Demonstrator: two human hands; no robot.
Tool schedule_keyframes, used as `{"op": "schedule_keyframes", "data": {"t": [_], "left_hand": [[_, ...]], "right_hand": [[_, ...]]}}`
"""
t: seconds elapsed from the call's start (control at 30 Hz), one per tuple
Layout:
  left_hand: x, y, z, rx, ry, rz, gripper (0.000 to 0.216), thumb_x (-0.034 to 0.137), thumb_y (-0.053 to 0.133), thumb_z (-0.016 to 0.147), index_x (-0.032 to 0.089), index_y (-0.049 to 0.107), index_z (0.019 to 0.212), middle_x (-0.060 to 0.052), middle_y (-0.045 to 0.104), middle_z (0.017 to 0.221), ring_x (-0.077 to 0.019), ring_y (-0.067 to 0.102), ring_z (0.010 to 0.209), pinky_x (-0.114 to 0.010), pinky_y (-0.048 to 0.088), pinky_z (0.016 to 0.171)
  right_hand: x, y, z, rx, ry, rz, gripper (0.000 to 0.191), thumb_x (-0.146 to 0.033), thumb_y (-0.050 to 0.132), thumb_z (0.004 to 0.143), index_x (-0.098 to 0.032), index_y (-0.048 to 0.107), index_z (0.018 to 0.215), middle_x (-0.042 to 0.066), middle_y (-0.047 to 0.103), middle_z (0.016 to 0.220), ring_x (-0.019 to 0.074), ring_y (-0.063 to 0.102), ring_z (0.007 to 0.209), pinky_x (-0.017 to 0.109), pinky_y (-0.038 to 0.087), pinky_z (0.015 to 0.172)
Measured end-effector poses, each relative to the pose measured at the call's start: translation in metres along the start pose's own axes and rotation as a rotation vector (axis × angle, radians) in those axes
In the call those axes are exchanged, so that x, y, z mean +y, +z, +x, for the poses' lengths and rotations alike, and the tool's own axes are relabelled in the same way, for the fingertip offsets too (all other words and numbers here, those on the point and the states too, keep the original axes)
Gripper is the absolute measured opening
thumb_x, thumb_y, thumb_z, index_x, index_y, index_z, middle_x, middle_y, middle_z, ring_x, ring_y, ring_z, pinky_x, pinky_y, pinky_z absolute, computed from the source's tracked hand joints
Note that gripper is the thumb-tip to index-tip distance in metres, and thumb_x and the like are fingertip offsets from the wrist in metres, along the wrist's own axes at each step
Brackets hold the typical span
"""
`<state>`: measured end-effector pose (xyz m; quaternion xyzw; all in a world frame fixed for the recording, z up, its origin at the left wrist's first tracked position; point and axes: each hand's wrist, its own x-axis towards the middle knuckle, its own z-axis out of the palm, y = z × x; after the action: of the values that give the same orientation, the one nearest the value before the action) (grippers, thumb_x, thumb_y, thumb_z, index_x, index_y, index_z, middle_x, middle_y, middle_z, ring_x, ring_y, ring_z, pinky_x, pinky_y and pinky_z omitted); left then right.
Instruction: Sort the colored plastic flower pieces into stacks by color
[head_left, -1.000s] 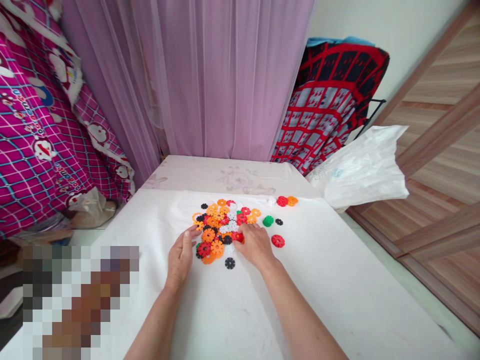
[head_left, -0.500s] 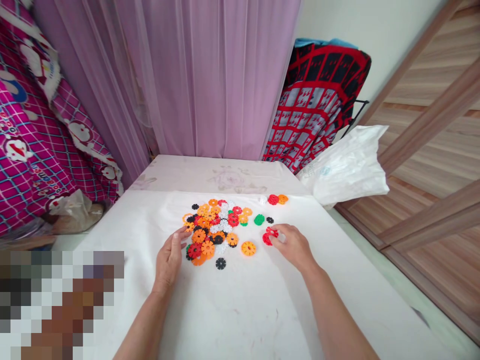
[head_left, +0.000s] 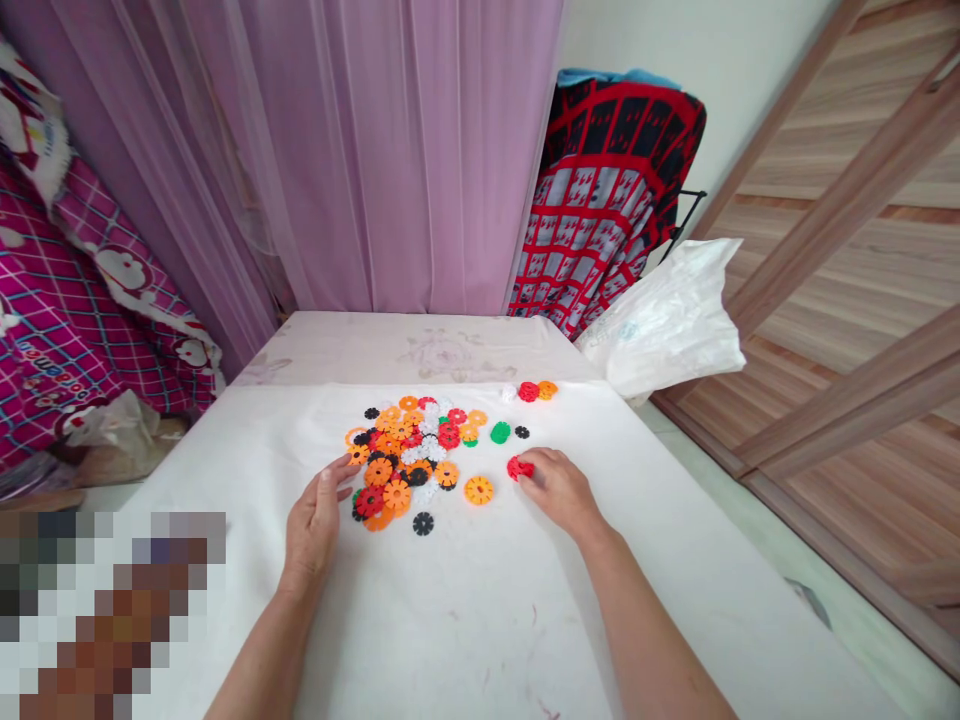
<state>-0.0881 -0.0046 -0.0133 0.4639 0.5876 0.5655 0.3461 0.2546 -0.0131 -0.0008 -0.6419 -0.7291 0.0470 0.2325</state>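
A loose pile of notched plastic discs [head_left: 397, 494], orange, red, black, white and green, lies on the white-covered table. At its left edge rests my left hand [head_left: 316, 510], fingers spread and nearly touching an orange disc [head_left: 358, 455]. My right hand [head_left: 561, 488] pinches a red disc [head_left: 517, 468] right of the pile; the fingertips hide part of the red, so I cannot tell how many discs it is. Between this hand and the pile lies an orange disc [head_left: 478, 490] on its own. A black disc [head_left: 423, 524] lies nearer to me.
Behind my right hand lie green discs [head_left: 500, 433] and a small black disc [head_left: 523, 432]. Farther back, a white [head_left: 509, 394], a red [head_left: 529, 391] and an orange disc [head_left: 547, 390] form a row. A white plastic bag [head_left: 660, 325] stands by the table's right edge.
The view has shifted, so everything appears farther left. My right hand has brought the red disc it holds down onto the red below it. My left hand stays by the pile.
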Motion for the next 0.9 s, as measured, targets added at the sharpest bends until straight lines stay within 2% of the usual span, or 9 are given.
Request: {"op": "schedule_keyframes", "data": {"t": [0.3,0.47,0.57,0.77,0.9], "left_hand": [[0.002,0.001,-0.001,0.0,0.007,0.007,0.067,0.073,0.039,0.083,0.015,0.072,0.092,-0.014,0.064,0.129,-0.0286,0.063,0.11,-0.043,0.058,0.085],[0.002,0.002,-0.002,0.0,0.013,-0.005,0.065,0.071,0.039,0.085,0.015,0.071,0.097,-0.014,0.066,0.125,-0.0278,0.063,0.11,-0.043,0.057,0.087],[0.001,0.001,-0.002,-0.007,0.019,0.005,0.065,0.071,0.039,0.084,0.015,0.072,0.092,-0.014,0.065,0.126,-0.0277,0.064,0.109,-0.042,0.057,0.086],[-0.001,0.002,-0.003,-0.015,0.047,0.02,0.061,0.066,0.037,0.088,0.017,0.072,0.091,-0.013,0.064,0.128,-0.0265,0.064,0.109,-0.041,0.057,0.086],[-0.002,-0.003,0.0,0.0,0.148,0.213,0.048,0.059,0.045,0.088,0.021,0.074,0.091,-0.01,0.066,0.126,-0.0254,0.062,0.114,-0.043,0.051,0.097]], "right_hand": [[-0.006,0.009,0.0,-0.007,0.062,-0.076,0.038,-0.027,0.061,0.08,-0.022,0.063,0.118,0.007,0.067,0.113,0.0232,0.06,0.103,0.033,0.047,0.087],[-0.009,0.013,0.002,0.006,0.031,-0.101,0.03,-0.022,0.057,0.082,-0.026,0.066,0.11,0.005,0.067,0.11,0.0213,0.059,0.1,0.03,0.046,0.084],[-0.007,0.015,0.001,0.015,0.032,-0.08,0.03,-0.023,0.057,0.082,-0.026,0.067,0.11,0.005,0.067,0.11,0.0213,0.059,0.099,0.031,0.047,0.083],[0.0,0.022,0.0,0.061,0.039,-0.046,0.035,-0.033,0.058,0.083,-0.024,0.064,0.116,0.007,0.066,0.113,0.023,0.06,0.102,0.034,0.05,0.084],[0.003,0.028,-0.002,0.166,0.069,-0.005,0.034,-0.041,0.051,0.089,-0.022,0.065,0.113,0.008,0.066,0.112,0.0228,0.062,0.101,0.035,0.051,0.084]]}}
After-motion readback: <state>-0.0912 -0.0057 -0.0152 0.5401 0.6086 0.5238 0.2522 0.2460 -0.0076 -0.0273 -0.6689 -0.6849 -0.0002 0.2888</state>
